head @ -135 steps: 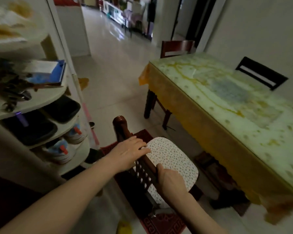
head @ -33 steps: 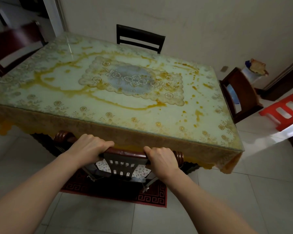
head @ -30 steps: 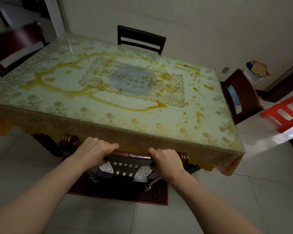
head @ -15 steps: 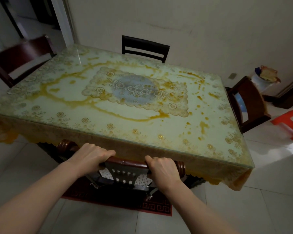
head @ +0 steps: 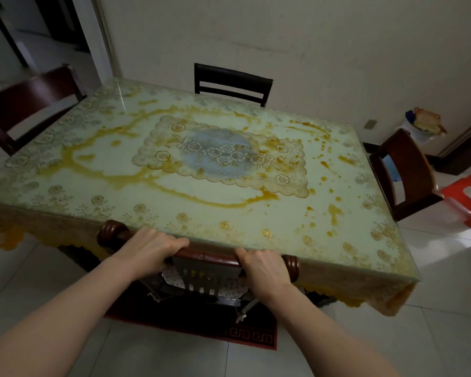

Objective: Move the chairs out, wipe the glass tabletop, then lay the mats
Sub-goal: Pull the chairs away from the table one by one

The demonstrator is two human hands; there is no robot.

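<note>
A glass tabletop (head: 196,191) over a yellow flowered cloth fills the middle of the view. Directly in front of me a dark wooden chair (head: 210,257) with a spotted white seat cushion is tucked against the near table edge. My left hand (head: 150,248) and my right hand (head: 261,268) are both closed over its top rail. Three more chairs stand at the table: a black one (head: 233,83) at the far side, a brown one (head: 30,102) at the left end, another brown one (head: 405,172) at the right end.
A dark red rug (head: 250,336) lies under the near chair on the pale tiled floor. A red plastic stool (head: 468,197) stands at the right, beyond the right-end chair. The wall runs close behind the far chair; a doorway (head: 52,31) opens at the far left.
4.5 s ago I held a chair beside a shelf, away from the table. Over the last second my hands stay on the near chair's rail while the view tilts up slightly.
</note>
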